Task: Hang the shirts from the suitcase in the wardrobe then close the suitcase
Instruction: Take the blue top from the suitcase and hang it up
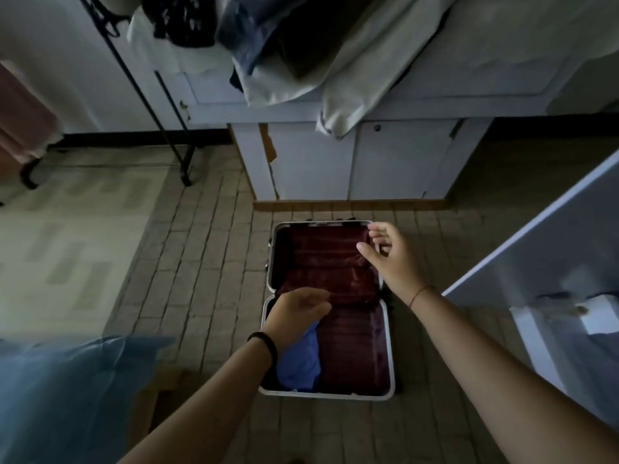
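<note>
The suitcase [389, 346] lies open flat on the tiled floor [207, 262], its two halves lined in dark red, the lid half farther from me and the base half nearer. One blue shirt [299, 360] sits bunched in the left side of the near half, against the rim; the right side of that half shows only lining.

My left hand [298, 313] hangs over the hinge line, just above the top end of the shirt. Its fingers [321, 298] are loosely curled and close together, with nothing pinched in them that I can see; I cannot tell whether the tips touch the lining fold below. A black band [264, 343] circles that wrist.

My right hand [392, 259] is over the far right corner of the lid half, fingers [378, 231] relaxed and slightly spread, holding nothing. A thin thread [420, 294] is round that wrist.

Beyond the suitcase stands a white cabinet [385, 162] with a heap of clothes [301, 45] on top, some hanging over its front edge. A black rack [147, 95] leans at the left, above a pale rug [67, 246]. A white door [552, 246] is at my right, and blue cloth [67, 396] fills the lower left corner, blurred.
</note>
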